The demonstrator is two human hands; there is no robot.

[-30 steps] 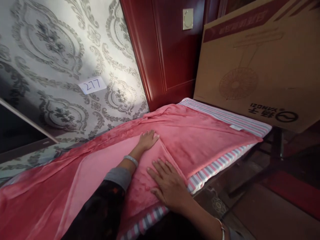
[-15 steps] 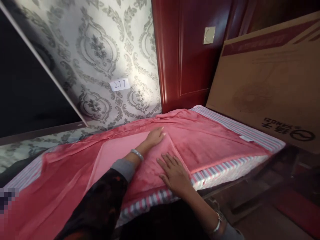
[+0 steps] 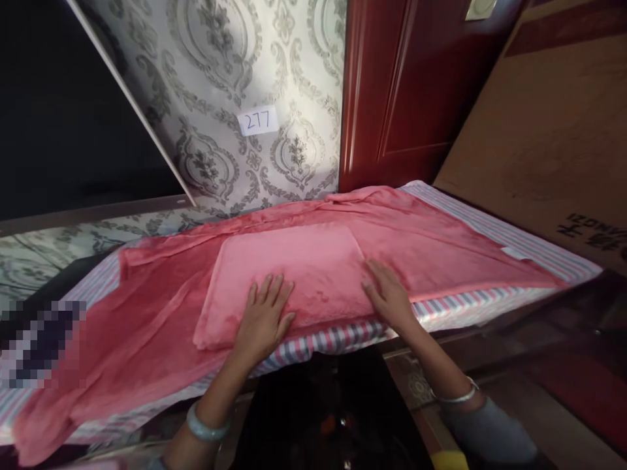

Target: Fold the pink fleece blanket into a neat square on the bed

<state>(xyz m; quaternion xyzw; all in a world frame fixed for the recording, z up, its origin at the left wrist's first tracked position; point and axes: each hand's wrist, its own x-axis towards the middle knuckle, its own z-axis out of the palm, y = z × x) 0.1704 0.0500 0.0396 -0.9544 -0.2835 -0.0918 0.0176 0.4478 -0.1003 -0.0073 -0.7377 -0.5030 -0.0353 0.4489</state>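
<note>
A lighter pink rectangle of folded plush cloth [image 3: 298, 258] lies on a wide, rumpled pink fleece blanket [image 3: 166, 313]. My left hand [image 3: 262, 320] rests flat on the near left part of the folded cloth, its fingers apart and pointing away from me. At the cloth's right edge, my right hand [image 3: 389, 294] lies with fingers stretched out, partly over the blanket beside it. Neither hand grips anything. Under the blanket is a striped sheet [image 3: 450, 303], showing along the front edge and at both ends.
A large dark screen [image 3: 88, 111] stands at the back left. Behind the surface are patterned wallpaper with a paper label [image 3: 258, 121] and a dark red wooden panel [image 3: 416, 85]. A big cardboard box [image 3: 548, 130] leans at the right. A small white tag [image 3: 514, 252] lies near the right end.
My left hand has drawn back from the folded cloth's far right corner to its near left part. My right hand has shifted to the cloth's right edge. The view has tilted down.
</note>
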